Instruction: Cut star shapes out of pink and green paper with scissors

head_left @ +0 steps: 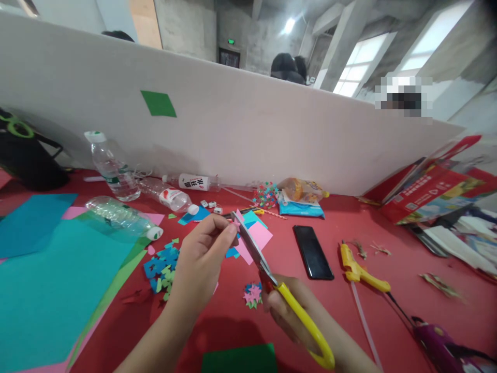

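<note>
Between the thumb and fingers of my left hand [204, 254] is a small piece of pink paper [236, 221], pinched at its edge. My right hand [285, 305] grips a pair of scissors [256, 254] by the yellow handles, blades pointing up and left so that their tips meet the pink piece. Below the blades lies a little heap of cut paper stars [253, 295] in pink, blue and green. Pink and blue paper sheets [258, 235] rest behind the scissors. Blue and green paper scraps [163, 264] lie left of my left hand.
Several plastic bottles [112, 171] are at the back left, beside large coloured sheets [58, 290]. A phone [313, 252], a yellow glue gun [359, 269] with its cord, and a red bag [435, 186] occupy the right. A white partition [248, 129] borders the red table.
</note>
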`<control>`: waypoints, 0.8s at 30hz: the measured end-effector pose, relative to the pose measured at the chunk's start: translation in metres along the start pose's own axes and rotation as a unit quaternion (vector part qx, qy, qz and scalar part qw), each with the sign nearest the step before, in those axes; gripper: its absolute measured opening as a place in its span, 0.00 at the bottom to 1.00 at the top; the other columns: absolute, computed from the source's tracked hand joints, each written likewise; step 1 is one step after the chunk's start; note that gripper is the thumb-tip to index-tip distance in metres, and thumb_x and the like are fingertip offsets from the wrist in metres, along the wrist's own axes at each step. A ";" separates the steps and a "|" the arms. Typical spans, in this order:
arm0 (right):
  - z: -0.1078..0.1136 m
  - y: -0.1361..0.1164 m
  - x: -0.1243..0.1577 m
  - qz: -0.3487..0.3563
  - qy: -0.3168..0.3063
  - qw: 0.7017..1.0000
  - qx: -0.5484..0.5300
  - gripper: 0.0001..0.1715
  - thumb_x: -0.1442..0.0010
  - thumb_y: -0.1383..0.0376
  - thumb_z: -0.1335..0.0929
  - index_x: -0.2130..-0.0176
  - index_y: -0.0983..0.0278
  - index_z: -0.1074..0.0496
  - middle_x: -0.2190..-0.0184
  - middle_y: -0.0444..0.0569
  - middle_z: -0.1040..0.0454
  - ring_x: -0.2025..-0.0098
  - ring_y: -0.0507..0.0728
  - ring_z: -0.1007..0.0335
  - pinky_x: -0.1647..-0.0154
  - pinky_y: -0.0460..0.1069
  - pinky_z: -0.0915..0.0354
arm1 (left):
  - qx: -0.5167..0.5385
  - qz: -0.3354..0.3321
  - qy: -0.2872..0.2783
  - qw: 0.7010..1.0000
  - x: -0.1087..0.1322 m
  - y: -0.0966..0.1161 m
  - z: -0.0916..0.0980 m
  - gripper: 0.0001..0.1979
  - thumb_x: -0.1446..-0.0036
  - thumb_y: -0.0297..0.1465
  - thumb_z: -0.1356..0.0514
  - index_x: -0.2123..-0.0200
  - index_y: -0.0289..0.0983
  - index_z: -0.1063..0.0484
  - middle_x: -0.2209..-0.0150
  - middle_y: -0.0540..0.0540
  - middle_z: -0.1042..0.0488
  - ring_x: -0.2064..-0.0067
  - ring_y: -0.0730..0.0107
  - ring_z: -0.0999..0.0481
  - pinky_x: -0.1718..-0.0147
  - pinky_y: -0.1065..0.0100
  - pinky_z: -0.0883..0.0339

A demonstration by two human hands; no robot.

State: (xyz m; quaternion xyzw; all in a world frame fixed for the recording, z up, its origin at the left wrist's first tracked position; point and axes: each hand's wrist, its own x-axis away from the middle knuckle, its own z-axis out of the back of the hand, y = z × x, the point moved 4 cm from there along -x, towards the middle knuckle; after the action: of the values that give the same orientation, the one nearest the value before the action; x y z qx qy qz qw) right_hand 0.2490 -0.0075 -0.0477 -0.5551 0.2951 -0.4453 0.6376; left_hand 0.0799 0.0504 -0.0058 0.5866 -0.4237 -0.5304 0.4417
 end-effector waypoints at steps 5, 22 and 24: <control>-0.002 0.002 0.000 -0.004 -0.009 1.000 -0.005 0.36 0.41 0.31 0.42 0.72 0.59 0.45 0.83 0.36 0.49 0.82 0.47 0.55 0.84 0.44 0.56 | -0.002 -0.009 0.005 1.000 0.002 -0.001 0.001 0.10 0.39 0.30 0.41 0.74 0.39 0.30 0.76 0.55 0.31 0.71 0.76 0.32 0.70 0.74 0.38; -0.025 0.033 -0.019 -0.123 -0.028 0.990 -0.067 0.39 0.51 0.28 0.37 0.75 0.60 0.40 0.89 0.32 0.48 0.88 0.46 0.56 0.90 0.42 0.56 | -0.012 0.022 0.073 0.997 0.013 -0.027 0.021 0.10 0.41 0.32 0.41 0.75 0.39 0.32 0.77 0.54 0.32 0.72 0.73 0.33 0.70 0.72 0.38; -0.034 0.042 -0.024 -0.133 -0.033 0.988 -0.073 0.36 0.49 0.32 0.35 0.76 0.61 0.39 0.89 0.33 0.47 0.89 0.46 0.54 0.90 0.42 0.54 | -0.034 0.054 0.082 0.995 0.018 -0.047 0.033 0.11 0.41 0.35 0.40 0.75 0.39 0.33 0.76 0.53 0.32 0.71 0.72 0.33 0.70 0.72 0.38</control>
State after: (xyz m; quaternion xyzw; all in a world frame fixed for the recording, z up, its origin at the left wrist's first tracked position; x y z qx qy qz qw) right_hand 0.2196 -0.0020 -0.0987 -0.6489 0.2296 -0.4850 0.5395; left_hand 0.0493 0.0422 -0.0577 0.5891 -0.3984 -0.4698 0.5231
